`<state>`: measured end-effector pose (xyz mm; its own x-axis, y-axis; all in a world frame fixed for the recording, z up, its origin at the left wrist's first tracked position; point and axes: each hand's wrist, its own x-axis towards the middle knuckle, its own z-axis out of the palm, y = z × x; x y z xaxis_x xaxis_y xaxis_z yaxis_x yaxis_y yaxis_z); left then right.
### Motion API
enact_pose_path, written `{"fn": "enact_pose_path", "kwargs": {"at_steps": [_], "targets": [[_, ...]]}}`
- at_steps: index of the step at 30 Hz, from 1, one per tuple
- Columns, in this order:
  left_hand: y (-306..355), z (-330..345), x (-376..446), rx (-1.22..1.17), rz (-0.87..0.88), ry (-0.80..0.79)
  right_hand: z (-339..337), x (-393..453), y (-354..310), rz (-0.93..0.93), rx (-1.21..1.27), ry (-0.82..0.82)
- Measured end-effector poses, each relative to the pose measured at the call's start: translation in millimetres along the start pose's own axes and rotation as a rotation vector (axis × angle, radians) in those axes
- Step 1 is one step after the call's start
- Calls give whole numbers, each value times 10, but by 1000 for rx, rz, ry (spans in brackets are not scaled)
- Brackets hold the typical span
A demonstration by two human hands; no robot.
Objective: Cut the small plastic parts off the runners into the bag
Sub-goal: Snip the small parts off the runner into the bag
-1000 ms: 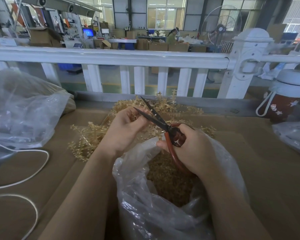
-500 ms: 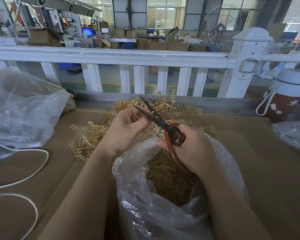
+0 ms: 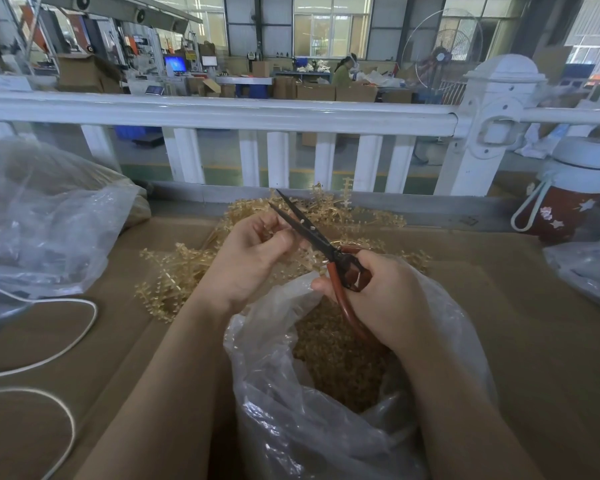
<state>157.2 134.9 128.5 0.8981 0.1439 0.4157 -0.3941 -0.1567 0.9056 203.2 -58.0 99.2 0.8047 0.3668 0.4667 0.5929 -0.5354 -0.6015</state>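
Head view: I see left hand (image 3: 248,261) pinching a runner (image 3: 280,231) just left of the part-open scissors (image 3: 305,226) gripped by right hand (image 3: 385,299), both above the bag (image 3: 291,427).

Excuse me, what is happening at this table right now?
A person is trimming small plastic parts off their runners. The right hand grips red-handled scissors, blades slightly apart, while the left hand pinches a tan runner at the blades. Directly below the hands stands an open clear bag, already holding many cut parts. A pile of runners lies on the cardboard behind the hands.
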Motion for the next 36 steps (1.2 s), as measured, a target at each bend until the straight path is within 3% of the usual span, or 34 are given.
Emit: {"fn": "enact_pose_path", "kwargs": {"at_steps": [6, 14, 22, 27, 36], "targets": [[11, -27, -10, 87, 60, -27, -3, 2, 17, -36, -140, 56], [6, -30, -6, 133, 78, -78, -18, -12, -23, -64, -104, 45], [44, 6, -22, 11, 24, -109, -9, -3, -8, -40, -58, 20], [16, -18, -18, -104, 20, -18, 9, 6, 16, -11, -76, 8], [96, -161, -49, 21, 40, -51, -20, -1, -16, -25, -79, 2]]}}
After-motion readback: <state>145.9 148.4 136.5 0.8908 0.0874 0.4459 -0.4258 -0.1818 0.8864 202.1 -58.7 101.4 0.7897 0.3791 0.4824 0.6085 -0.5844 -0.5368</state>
